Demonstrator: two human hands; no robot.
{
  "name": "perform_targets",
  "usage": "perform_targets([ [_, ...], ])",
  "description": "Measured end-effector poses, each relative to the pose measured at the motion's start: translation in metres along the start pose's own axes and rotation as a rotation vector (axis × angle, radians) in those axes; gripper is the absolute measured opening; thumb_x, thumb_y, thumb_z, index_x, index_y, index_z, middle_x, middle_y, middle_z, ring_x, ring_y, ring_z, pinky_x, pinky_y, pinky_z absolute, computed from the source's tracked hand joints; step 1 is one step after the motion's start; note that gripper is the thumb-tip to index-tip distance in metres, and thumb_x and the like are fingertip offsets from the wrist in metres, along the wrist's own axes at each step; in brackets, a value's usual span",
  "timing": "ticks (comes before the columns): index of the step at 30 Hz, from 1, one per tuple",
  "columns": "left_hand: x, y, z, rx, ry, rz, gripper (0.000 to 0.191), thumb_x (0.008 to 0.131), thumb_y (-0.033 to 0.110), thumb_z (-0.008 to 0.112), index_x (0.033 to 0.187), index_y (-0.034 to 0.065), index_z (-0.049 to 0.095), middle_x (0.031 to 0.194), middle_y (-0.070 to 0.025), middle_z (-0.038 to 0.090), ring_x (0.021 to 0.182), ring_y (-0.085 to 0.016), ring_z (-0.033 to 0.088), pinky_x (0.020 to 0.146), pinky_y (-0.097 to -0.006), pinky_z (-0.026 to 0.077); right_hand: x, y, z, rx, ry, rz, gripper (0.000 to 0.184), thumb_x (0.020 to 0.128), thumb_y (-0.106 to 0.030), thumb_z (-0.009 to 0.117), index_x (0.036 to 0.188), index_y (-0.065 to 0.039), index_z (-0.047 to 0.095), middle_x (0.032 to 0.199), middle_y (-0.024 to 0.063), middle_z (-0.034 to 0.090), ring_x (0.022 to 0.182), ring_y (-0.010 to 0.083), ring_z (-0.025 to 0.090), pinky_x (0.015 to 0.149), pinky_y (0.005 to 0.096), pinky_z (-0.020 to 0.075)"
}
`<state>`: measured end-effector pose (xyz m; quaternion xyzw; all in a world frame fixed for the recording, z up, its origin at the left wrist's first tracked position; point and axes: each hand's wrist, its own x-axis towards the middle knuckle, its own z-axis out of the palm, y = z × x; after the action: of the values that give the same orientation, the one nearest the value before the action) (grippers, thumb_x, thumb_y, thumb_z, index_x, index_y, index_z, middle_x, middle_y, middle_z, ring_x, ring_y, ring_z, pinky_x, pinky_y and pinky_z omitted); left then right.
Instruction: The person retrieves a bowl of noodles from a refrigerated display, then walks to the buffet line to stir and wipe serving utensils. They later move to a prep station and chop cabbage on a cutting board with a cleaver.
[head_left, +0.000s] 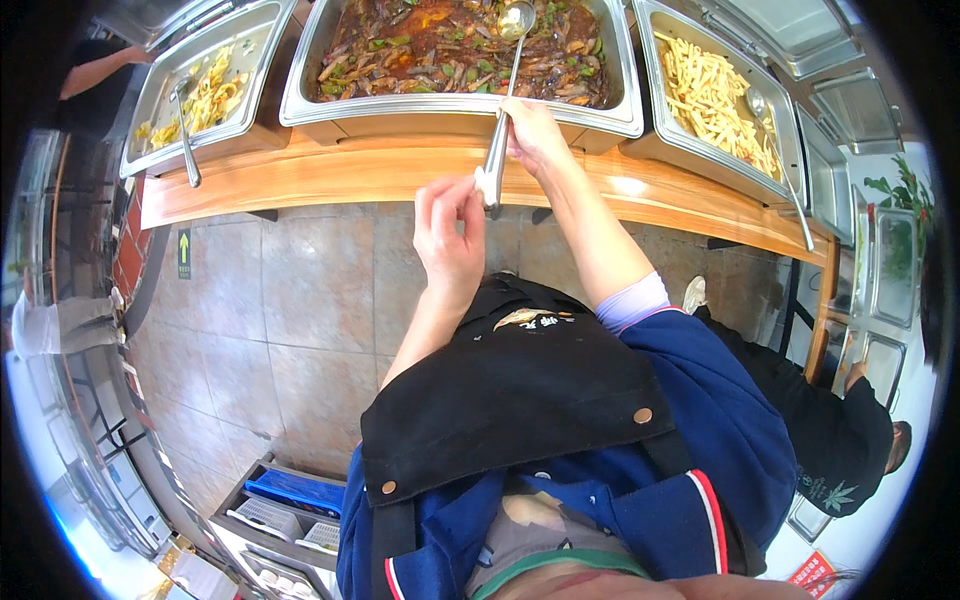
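Note:
My right hand grips the metal handle of a serving ladle. The ladle's bowl rests over a saucy dish of brown pieces and green peppers in a large steel pan. At the lower end of the handle, my left hand pinches a small white wad, perhaps tissue or cloth, against the metal. To the left, a steel pan holds a yellow dish and a spoon. The right pan has pale yellow strips and another long spoon.
The wooden counter edge runs beneath the pans. A person in black is at the right, by more steel pans. Another person's arm reaches towards the left pan. A cart with a blue tray stands at lower left.

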<state>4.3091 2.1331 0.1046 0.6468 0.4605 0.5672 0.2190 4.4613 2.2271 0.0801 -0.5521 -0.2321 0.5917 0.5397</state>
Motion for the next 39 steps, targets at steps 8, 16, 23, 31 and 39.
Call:
perform_targets([
  [8, -0.012, -0.008, -0.002, 0.115, 0.031, 0.159, 0.030, 0.071, -0.005, 0.074, 0.096, 0.0050, 0.061, 0.089, -0.0091, 0.054, 0.069, -0.019, 0.054, 0.057, -0.0287, 0.047, 0.000, -0.013, 0.006, 0.132, -0.042, 0.028, 0.024, 0.087, -0.019, 0.054, 0.068, -0.008, 0.047, 0.051, -0.0028, 0.036, 0.038, 0.0076, 0.028, 0.036, 0.0251, 0.0214],
  [16, -0.015, 0.000, 0.000, 0.019, 0.039, 0.086, 0.028, 0.075, -0.007, 0.071, 0.097, 0.0033, 0.059, 0.088, -0.0076, 0.053, 0.069, -0.013, 0.052, 0.059, -0.0240, 0.046, 0.007, -0.007, -0.001, 0.100, -0.075, 0.044, 0.024, 0.090, -0.024, 0.053, 0.071, -0.009, 0.048, 0.049, -0.0032, 0.034, 0.037, 0.0099, 0.029, 0.035, 0.0262, 0.0261],
  [23, 0.004, -0.003, 0.008, -0.981, 0.030, -0.919, 0.009, 0.095, 0.008, 0.052, 0.098, 0.0008, 0.055, 0.090, -0.0067, 0.059, 0.075, -0.012, 0.054, 0.065, -0.0249, 0.045, 0.015, 0.000, 0.002, 0.049, 0.007, -0.016, 0.024, 0.090, -0.023, 0.051, 0.070, -0.009, 0.050, 0.049, -0.0021, 0.040, 0.035, 0.0110, 0.034, 0.032, 0.0262, 0.0283],
  [31, -0.003, -0.008, 0.021, -1.456, -0.266, -1.149, 0.011, 0.096, 0.011, 0.049, 0.100, 0.0017, 0.049, 0.089, -0.0078, 0.056, 0.078, -0.016, 0.055, 0.067, -0.0242, 0.048, 0.014, -0.013, -0.017, -0.139, 0.059, -0.039, 0.029, 0.087, -0.026, 0.053, 0.065, -0.008, 0.052, 0.048, -0.0024, 0.039, 0.034, 0.0090, 0.030, 0.032, 0.0258, 0.0207],
  [39, -0.012, 0.032, 0.020, -1.547, -0.563, -1.294, 0.022, 0.093, 0.011, 0.054, 0.110, -0.0015, 0.050, 0.094, -0.0092, 0.055, 0.081, -0.015, 0.054, 0.069, -0.0225, 0.048, 0.014, -0.012, -0.030, -0.592, 0.168, -0.398, 0.030, 0.082, -0.024, 0.060, 0.061, -0.002, 0.055, 0.052, 0.0037, 0.049, 0.047, 0.0155, 0.047, 0.046, 0.0339, 0.0357],
])
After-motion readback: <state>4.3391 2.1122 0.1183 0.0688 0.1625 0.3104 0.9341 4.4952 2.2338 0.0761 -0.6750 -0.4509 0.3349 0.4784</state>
